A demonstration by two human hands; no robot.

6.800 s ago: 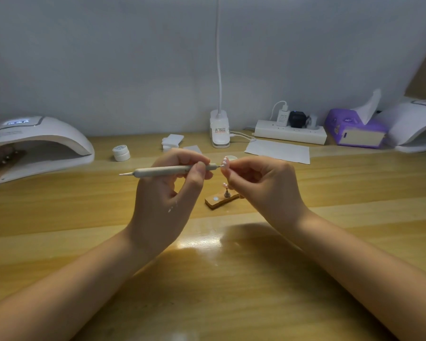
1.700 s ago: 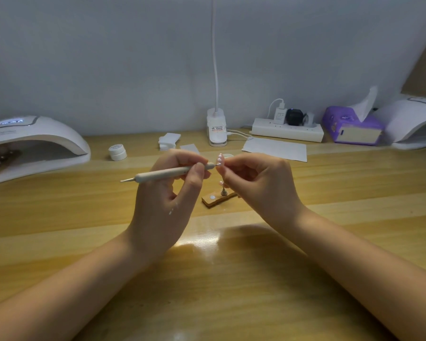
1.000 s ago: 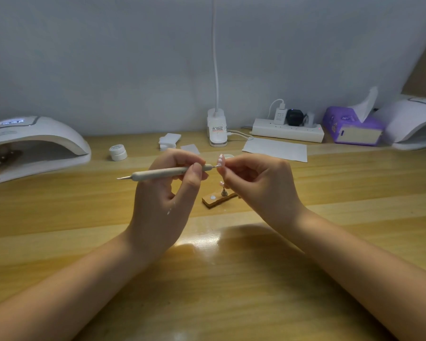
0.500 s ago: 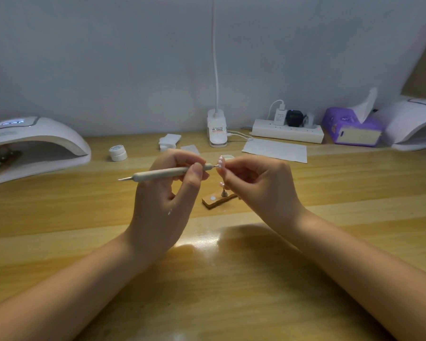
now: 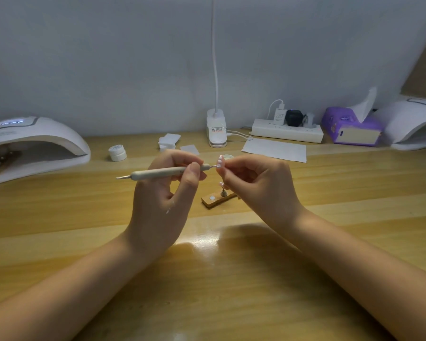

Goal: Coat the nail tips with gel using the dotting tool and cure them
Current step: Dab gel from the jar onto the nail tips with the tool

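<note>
Pale wood surface [image 5: 59, 217], centre of the frame: the left hand [image 5: 162, 203] is pinching the dotting tool [image 5: 158, 172] level, its fine point meeting the pink nail tips [image 5: 220, 161] that the right hand [image 5: 258, 185] is gripping between curled fingers — the coating step, by all appearances. A gel pot [image 5: 117, 152] is sitting upper left, beside the curing lamp [image 5: 35, 143]. Next — judging from the task — a steady, light touch, then carrying the tips into that lamp.
</note>
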